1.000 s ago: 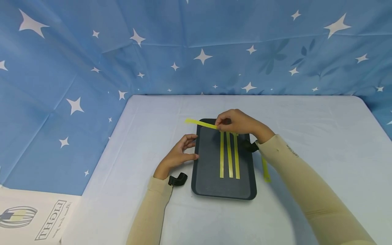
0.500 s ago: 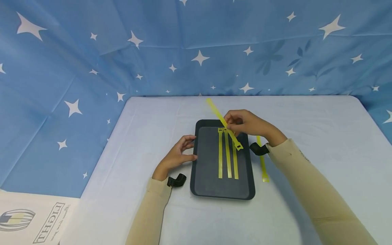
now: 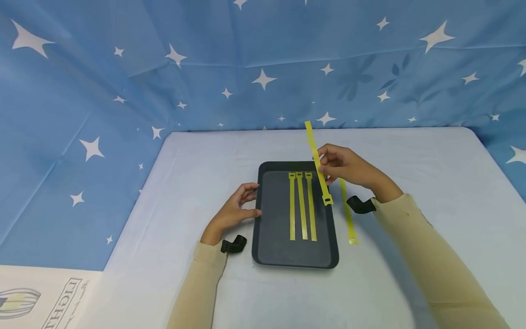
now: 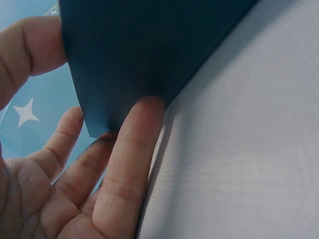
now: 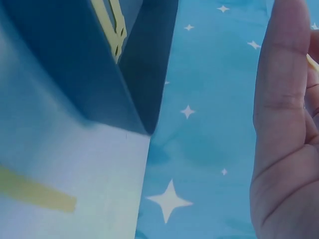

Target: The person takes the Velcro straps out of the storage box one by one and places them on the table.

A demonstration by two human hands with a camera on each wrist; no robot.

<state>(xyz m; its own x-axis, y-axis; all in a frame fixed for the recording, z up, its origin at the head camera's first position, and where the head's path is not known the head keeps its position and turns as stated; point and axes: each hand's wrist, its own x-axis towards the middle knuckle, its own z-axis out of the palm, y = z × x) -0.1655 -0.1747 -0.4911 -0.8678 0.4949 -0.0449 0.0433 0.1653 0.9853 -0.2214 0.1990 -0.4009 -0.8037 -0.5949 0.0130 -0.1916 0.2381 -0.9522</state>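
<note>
Between thumb and fingers my right hand (image 3: 349,167) pinches a yellow cable tie strap (image 3: 311,139), raised over the tray's far right corner, its slotted head hanging toward me. The dark grey tray (image 3: 273,251) lies flat on the white table. Inside it, three similar yellow straps (image 3: 292,210) lie roughly parallel, slotted heads at the far end. At the tray's left side, my left hand (image 3: 236,208) touches the rim with its thumb and fingers spread. The left wrist view shows these fingers (image 4: 130,154) against the tray's outer wall.
Just right of the tray, another yellow strap (image 3: 348,217) lies on the white tablecloth (image 3: 444,205), partly beneath the right wrist's black camera mount (image 3: 360,204). A blue star-patterned curtain (image 3: 205,55) borders the table's back and left. Printed cloth (image 3: 45,297) shows at lower left.
My right hand has moved rightward from above the straps to the tray's right edge, turning the held strap from nearly crosswise to nearly lengthwise. My left hand stays at the tray.
</note>
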